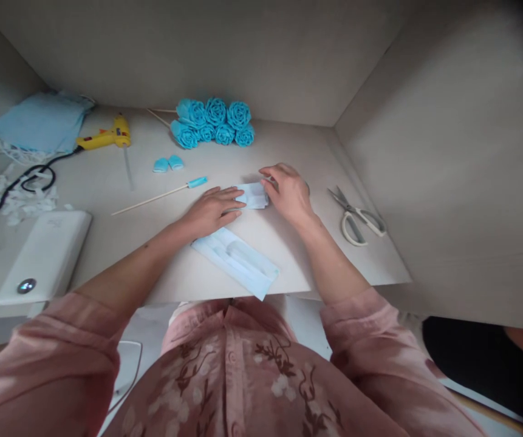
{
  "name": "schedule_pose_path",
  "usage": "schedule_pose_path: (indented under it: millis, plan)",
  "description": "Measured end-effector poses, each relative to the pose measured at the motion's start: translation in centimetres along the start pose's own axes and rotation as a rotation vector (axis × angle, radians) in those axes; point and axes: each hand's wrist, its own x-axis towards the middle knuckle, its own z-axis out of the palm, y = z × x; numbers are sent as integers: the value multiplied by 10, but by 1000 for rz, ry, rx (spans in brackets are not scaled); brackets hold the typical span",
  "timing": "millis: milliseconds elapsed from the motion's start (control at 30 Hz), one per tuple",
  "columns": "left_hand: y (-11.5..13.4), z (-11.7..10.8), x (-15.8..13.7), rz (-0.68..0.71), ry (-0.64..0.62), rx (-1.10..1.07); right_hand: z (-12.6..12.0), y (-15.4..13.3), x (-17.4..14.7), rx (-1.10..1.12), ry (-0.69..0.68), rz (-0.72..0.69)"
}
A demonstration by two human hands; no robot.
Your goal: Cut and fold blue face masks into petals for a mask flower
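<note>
My left hand lies with its fingers stretched out over the left end of a folded piece of pale blue face-mask fabric. At that piece's right edge is my right hand, its fingers curved and apart, touching or just above the fabric. A longer strip of mask fabric lies slantwise below, near the table's front edge. To the left rests a thin wooden stick with a rolled blue tip. Two small cut blue petals lie behind it.
Several blue fabric roses on sticks lie at the back. A yellow glue gun, a stack of face masks, white scraps and a white power bank are at left. Scissors lie open at right, near the side panel.
</note>
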Motion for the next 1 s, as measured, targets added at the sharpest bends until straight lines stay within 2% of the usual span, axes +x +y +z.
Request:
schedule_pose_path:
  millis: [133,233,300,467,633,700,800,900,1000]
  plan:
    - [-2,-3,2,-49,165,-168,5,-3,9,-8,-212,-93]
    - [-7,-6,3,-160,318,-285,8,-5,18,-63,-320,-37]
    - [-10,-6,4,-221,362,-359,7,-6,25,-110,-370,25]
    - [-13,-2,5,-271,349,-453,0,-7,44,-192,-504,122]
    - [-5,0,5,-263,301,-432,-5,-11,41,-225,-589,43]
    - [-4,0,4,-254,291,-429,-6,-14,34,-157,-537,-11]
    - [-2,1,4,-239,317,-462,-2,-18,25,89,-363,-16]
    - [1,-3,5,-251,420,-497,9,-20,21,448,-223,31]
    - [4,-10,4,-252,560,-426,22,-18,20,733,-186,31]
